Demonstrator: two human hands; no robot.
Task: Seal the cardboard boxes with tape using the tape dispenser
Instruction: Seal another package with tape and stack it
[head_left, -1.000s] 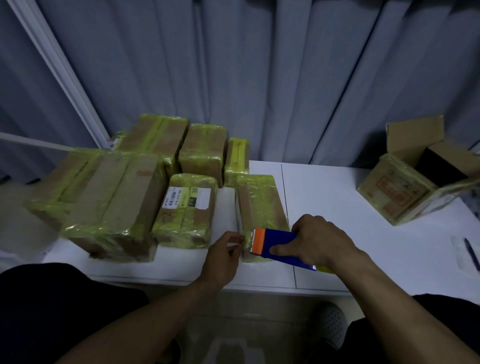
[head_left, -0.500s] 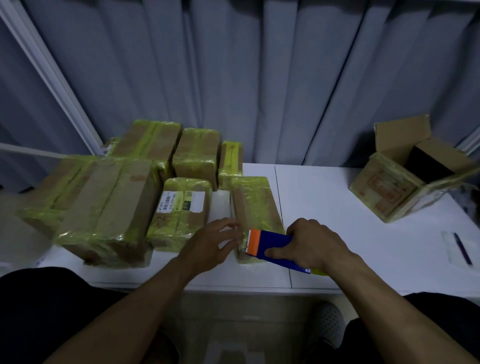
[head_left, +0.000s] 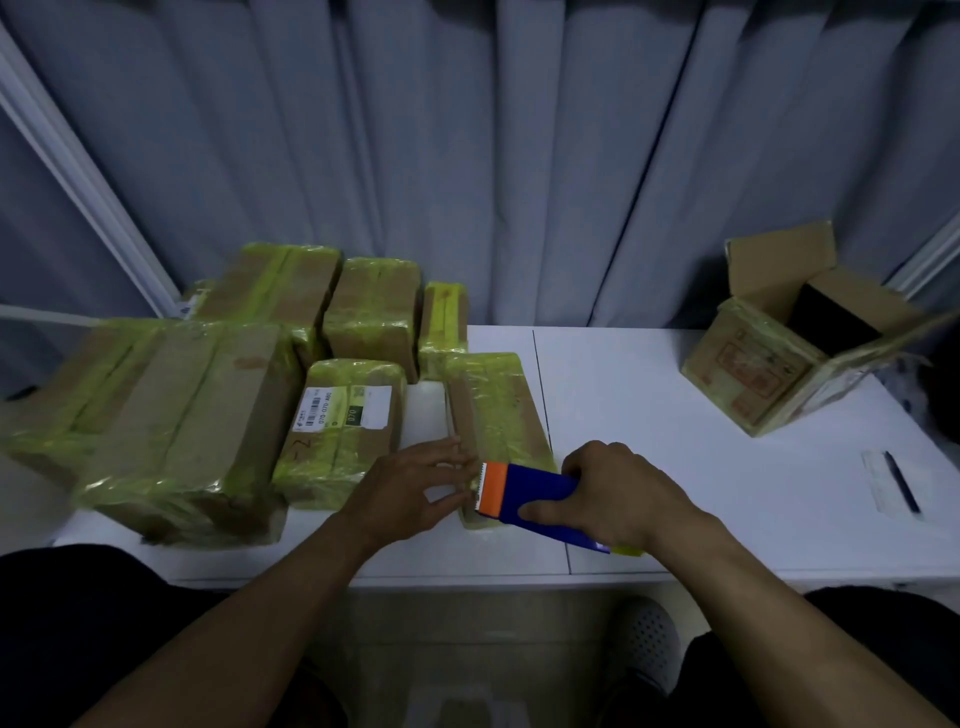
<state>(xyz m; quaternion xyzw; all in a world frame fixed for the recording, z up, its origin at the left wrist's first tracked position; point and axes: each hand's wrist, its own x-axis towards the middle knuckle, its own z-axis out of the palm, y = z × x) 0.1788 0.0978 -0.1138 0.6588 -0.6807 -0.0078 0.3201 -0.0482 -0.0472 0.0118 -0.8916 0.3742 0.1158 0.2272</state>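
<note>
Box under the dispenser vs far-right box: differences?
The flat box is closed, its top covered in yellow-green tape; the right box has open flaps. The flat box is low and long; the right box is taller, with red print. The flat box lies by the left hand, with the tape dispenser in the right hand over it; the right box stands untouched. Both are brown cardboard on the white table.

You are facing grey-blue pleated curtains (head_left: 519, 156) hanging behind a white counter (head_left: 649, 415); dim light is falling, pale floor (head_left: 467, 649) showing beneath.
</note>
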